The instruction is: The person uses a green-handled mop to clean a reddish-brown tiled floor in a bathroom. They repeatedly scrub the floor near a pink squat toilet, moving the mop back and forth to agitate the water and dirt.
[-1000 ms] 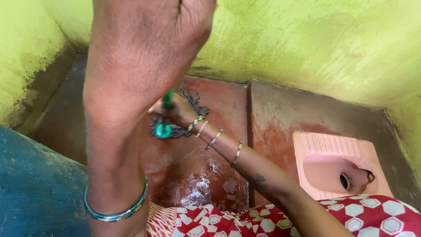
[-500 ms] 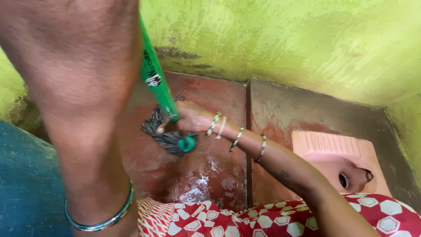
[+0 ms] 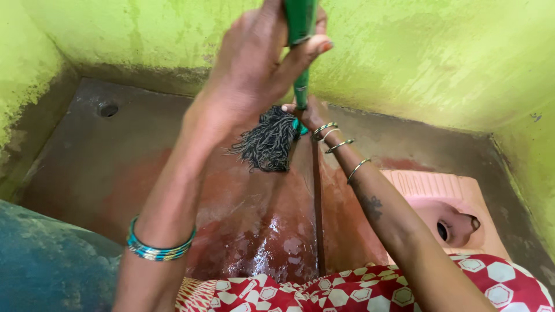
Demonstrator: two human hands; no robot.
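Observation:
My left hand [image 3: 260, 63] is closed around the upper part of a green mop handle [image 3: 300, 34] near the top of the view. My right hand [image 3: 305, 114] grips the same handle low down, just above the mop's dark stringy head [image 3: 267, 141]. The mop head rests on the wet reddish floor [image 3: 254, 225] close to the far green wall. Bangles ring both wrists, and my right forearm reaches in from the lower right.
A pink squat toilet pan [image 3: 445, 208] is set in the floor at the right. A raised step edge [image 3: 317, 214] runs down the middle. A drain hole [image 3: 108, 108] sits at the far left. Green walls [image 3: 433, 63] enclose the corner. A dark blue surface [image 3: 46, 266] fills the lower left.
The mop head has moved away from me, from the middle of the wet floor to near the far wall. My left arm has lifted and shifted right, uncovering the left floor.

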